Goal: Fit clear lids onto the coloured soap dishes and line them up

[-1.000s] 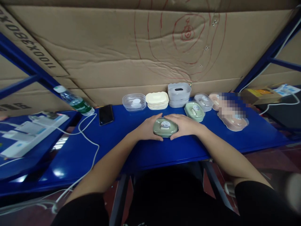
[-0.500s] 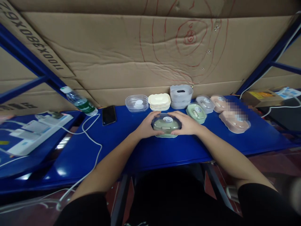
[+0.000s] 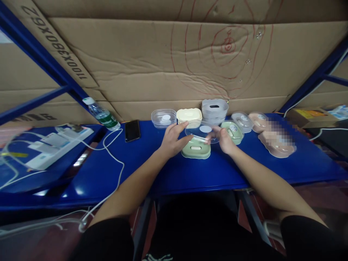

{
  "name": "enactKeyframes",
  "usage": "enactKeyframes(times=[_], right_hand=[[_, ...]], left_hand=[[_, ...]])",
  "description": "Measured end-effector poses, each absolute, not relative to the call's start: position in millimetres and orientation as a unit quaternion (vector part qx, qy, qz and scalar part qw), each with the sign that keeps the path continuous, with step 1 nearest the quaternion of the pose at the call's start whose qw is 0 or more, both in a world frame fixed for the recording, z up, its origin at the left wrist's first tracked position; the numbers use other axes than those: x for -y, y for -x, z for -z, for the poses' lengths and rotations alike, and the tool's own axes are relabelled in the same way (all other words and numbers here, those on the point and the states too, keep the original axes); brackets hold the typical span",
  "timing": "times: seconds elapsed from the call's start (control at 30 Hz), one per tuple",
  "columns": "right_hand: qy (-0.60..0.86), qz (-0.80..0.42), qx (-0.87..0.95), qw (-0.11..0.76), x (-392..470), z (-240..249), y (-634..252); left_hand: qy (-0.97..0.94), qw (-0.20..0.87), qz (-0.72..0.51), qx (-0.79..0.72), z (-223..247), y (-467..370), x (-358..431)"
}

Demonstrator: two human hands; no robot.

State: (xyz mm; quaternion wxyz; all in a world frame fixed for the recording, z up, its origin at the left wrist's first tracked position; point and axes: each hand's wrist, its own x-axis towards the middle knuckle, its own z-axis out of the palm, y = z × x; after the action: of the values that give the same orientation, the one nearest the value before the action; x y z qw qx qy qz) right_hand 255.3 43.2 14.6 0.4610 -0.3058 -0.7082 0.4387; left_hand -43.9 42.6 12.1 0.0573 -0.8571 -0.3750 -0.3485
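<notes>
A clear plastic lid (image 3: 196,135) with a round white sticker is tilted above a green soap-box-like base (image 3: 196,151) on the blue table. My left hand (image 3: 174,140) grips the lid's left end between thumb and fingers. At its right end my right hand (image 3: 225,140) grips it too, some of its fingers blurred and seen through the plastic. The base lies just under the lid, its pale oblong slot facing up. To the right of my right hand stands another green box (image 3: 233,132) with its clear lid on.
Along the back stand clear lids (image 3: 159,119), cream trays (image 3: 189,114) and stacked grey bases (image 3: 214,108). Lidded grey (image 3: 241,122) and pink boxes (image 3: 280,146) are at right. A phone (image 3: 132,131), bottle (image 3: 104,117), white cable (image 3: 123,165) and power strip (image 3: 61,146) lie left.
The clear lid has come off the green base and risen above it, held in both hands. The base stays on the table. The view has shifted slightly.
</notes>
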Motion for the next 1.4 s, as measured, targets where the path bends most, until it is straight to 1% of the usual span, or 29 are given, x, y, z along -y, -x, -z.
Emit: enactKeyframes(times=[0.13,0.2,0.27,0.33,0.4,0.5,0.57,0.67,1.0,1.4], right_hand=[[0.334,-0.48,0.681,0.441,-45.4,-12.4,-252.3],[0.332,-0.472,0.684,0.446,-45.9,-11.2,-251.5],[0.325,-0.416,0.707,0.47,-46.1,-10.5,-252.4],[0.328,-0.316,0.75,0.479,-45.9,-10.5,-255.4],[0.346,-0.226,0.795,0.445,-45.1,-11.3,-259.0],[0.369,-0.18,0.838,0.359,-43.0,-12.7,-262.2],[0.366,-0.178,0.856,0.318,-41.6,-13.2,-262.2],[0.357,-0.176,0.872,0.285,-40.6,-13.2,-261.4],[0.364,-0.193,0.883,0.224,-38.7,-18.2,-263.3],[0.343,-0.209,0.896,0.187,-42.2,-15.9,-267.4]], left_hand=[[0.85,0.069,0.328,0.405,-21.4,43.4,-41.4],[0.842,0.08,0.331,0.419,-24.3,47.1,-44.1],[0.825,0.096,0.345,0.438,-27.1,56.2,-49.3],[0.799,0.111,0.364,0.466,-30.2,72.4,-56.7],[0.767,0.119,0.38,0.504,-32.4,94.9,-65.8],[0.718,0.123,0.394,0.56,-30.4,130.4,-79.7],[0.686,0.116,0.4,0.597,-25.4,147.9,-87.7],[0.663,0.09,0.4,0.627,-16.3,159.9,-96.5],[0.666,0.038,0.379,0.642,-8.1,154.2,-102.5],[0.684,0.016,0.412,0.602,5.9,156.3,-116.0]])
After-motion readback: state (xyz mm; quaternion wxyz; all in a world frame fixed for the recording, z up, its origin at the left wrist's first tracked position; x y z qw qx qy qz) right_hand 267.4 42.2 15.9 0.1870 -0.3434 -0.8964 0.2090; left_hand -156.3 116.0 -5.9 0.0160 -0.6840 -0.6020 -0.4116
